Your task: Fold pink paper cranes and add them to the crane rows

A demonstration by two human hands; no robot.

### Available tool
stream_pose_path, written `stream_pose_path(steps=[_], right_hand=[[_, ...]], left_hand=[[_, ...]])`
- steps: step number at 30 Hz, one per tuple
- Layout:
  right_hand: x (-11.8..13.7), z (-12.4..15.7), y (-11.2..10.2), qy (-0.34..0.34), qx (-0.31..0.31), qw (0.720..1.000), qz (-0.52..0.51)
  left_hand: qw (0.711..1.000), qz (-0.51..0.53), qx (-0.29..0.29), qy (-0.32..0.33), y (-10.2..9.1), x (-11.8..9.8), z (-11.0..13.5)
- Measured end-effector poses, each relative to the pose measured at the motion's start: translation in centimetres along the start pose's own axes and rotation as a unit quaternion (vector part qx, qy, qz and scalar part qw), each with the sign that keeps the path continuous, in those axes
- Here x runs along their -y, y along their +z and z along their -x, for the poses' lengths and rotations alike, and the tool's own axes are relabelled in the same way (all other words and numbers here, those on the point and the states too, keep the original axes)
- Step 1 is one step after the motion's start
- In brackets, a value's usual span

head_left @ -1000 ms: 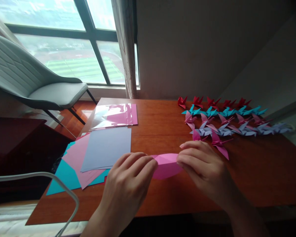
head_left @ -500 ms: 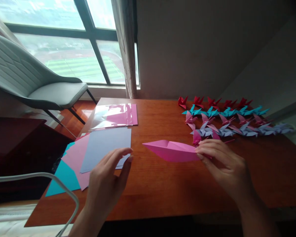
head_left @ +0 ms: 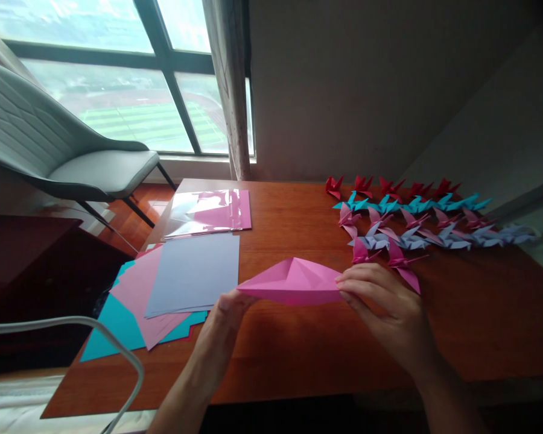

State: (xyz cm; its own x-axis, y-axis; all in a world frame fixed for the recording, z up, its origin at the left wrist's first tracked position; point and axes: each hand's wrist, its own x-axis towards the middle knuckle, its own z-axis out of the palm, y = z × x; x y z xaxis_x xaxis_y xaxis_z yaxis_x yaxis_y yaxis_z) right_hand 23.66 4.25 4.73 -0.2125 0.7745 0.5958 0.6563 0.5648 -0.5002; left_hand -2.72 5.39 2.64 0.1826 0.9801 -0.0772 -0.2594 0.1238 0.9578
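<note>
A partly folded sheet of pink origami paper (head_left: 294, 283) is held in the air above the table, its middle raised into a peak and its ends tapering. My right hand (head_left: 384, 310) pinches its right end between thumb and fingers. At the left tip, my left hand (head_left: 230, 313) has hold of the paper from below, with its fingers partly hidden behind it. Just beyond my right hand stand two finished pink paper cranes (head_left: 399, 260), one partly covered by the fingers.
Rows of red, turquoise, light pink and lavender cranes (head_left: 411, 240) stand at the right rear. On the left lie lavender sheets (head_left: 199, 271), pink and turquoise sheets, and a clear packet (head_left: 208, 212) of paper. A white curved tube (head_left: 117, 346) crosses the lower left; a chair (head_left: 104, 166) stands beyond.
The pink paper has shifted left and turned so its peak faces up. My left hand, apart from it before, has moved right to its left tip. My right hand moved slightly left with it.
</note>
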Motion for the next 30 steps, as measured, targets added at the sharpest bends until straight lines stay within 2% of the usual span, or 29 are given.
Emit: stream_pose_path(steps=[4,7,9,11,13,15,17,19,22,26,28,30], right_hand=[[0.5,-0.3,0.3,-0.019,0.014,1.0,-0.016],[0.7,-0.3,0.6,-0.028,0.005,1.0,-0.011],[0.6,0.1,1.0,0.003,-0.023,1.0,0.004],[0.4,0.8,1.6,0.086,-0.063,0.994,-0.009],[0.0,1.6,2.7,0.205,-0.107,0.968,-0.102],[-0.1,2.4,4.1,0.299,-0.124,0.92,-0.223],[0.1,2.7,5.5,0.363,-0.122,0.876,-0.294],[0.6,2.7,6.7,0.388,-0.108,0.853,-0.333],[1.4,2.4,8.0,0.384,-0.152,0.855,-0.314],[1.7,2.2,8.9,0.412,-0.19,0.868,-0.202],[1.7,2.2,9.2,0.437,-0.197,0.861,-0.168],[1.7,2.1,9.5,0.445,-0.204,0.854,-0.178]], left_hand=[[0.997,-0.053,-0.034,-0.035,0.8,-0.7,-0.2],[0.995,-0.042,-0.052,-0.069,1.5,-1.3,-0.4],[0.994,-0.011,-0.071,-0.082,1.9,-1.3,-0.4],[0.992,0.031,-0.085,-0.086,2.0,-1.0,-0.4],[0.99,0.071,-0.089,-0.088,2.0,-0.5,-0.4],[0.987,0.098,-0.093,-0.089,2.1,-0.1,-0.3],[0.985,0.106,-0.098,-0.089,2.2,0.3,-0.2],[0.987,0.093,-0.104,-0.085,2.4,0.7,-0.1],[0.989,0.053,-0.124,-0.062,2.6,1.3,0.1],[0.986,0.043,-0.153,-0.045,3.1,1.7,0.3],[0.983,0.049,-0.172,-0.043,3.5,1.7,0.4],[0.982,0.042,-0.181,-0.041,3.9,1.7,0.5]])
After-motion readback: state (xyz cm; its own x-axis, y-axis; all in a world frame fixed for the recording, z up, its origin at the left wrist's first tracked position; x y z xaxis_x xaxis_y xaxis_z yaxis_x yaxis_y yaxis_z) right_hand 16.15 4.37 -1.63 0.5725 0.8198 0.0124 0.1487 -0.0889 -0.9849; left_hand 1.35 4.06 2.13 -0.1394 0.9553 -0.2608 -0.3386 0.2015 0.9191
